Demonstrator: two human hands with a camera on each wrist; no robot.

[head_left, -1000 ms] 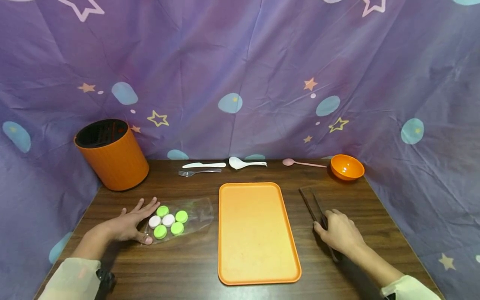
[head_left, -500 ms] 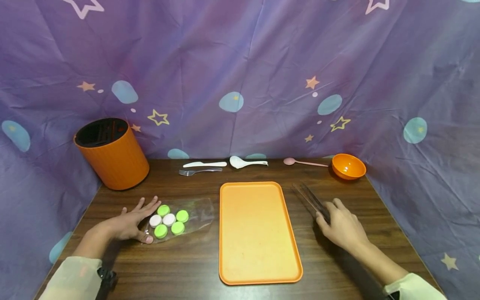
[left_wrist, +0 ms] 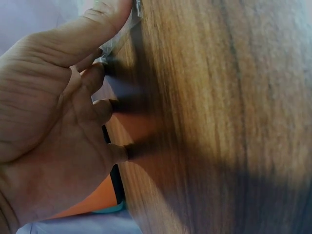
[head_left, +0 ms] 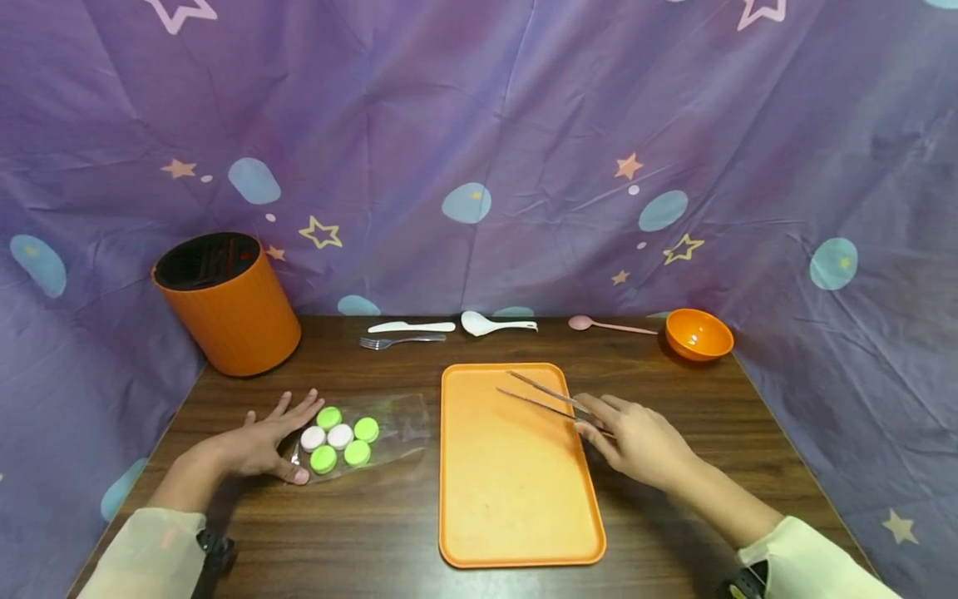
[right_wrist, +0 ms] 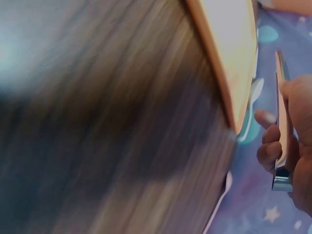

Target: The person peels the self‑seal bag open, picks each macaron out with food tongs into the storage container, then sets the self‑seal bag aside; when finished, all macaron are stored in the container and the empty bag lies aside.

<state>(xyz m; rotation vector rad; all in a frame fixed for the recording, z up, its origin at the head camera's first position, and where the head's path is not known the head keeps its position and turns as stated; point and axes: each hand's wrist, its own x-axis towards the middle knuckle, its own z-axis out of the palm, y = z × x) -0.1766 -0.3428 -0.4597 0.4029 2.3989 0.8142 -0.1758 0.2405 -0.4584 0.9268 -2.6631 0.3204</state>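
My left hand [head_left: 258,449] rests with spread fingers at the left end of a clear plastic bag [head_left: 404,428]. Its thumb and fingertips touch the bag's edge; in the left wrist view the fingers [left_wrist: 100,109] reach down to the wood. Several thick round discs like macarons, green [head_left: 366,429] and white [head_left: 340,437], lie grouped in the bag. Metal tongs [head_left: 540,405] are held by my right hand [head_left: 644,441], their two arms apart and pointing left over the orange tray [head_left: 516,507]. The right wrist view shows fingers curled round the tongs [right_wrist: 283,122].
Along the back lie a white knife [head_left: 412,328], a clear fork [head_left: 402,341], a white ladle [head_left: 497,324] and a pink spoon [head_left: 614,326]. An orange bowl [head_left: 699,335] stands back right, an orange knife block [head_left: 239,320] back left. A purple curtain [head_left: 404,150] surrounds the table.
My right hand has lifted the tongs from the table right of the tray and swung them left, over the tray. The left hand and the bag have stayed in place.
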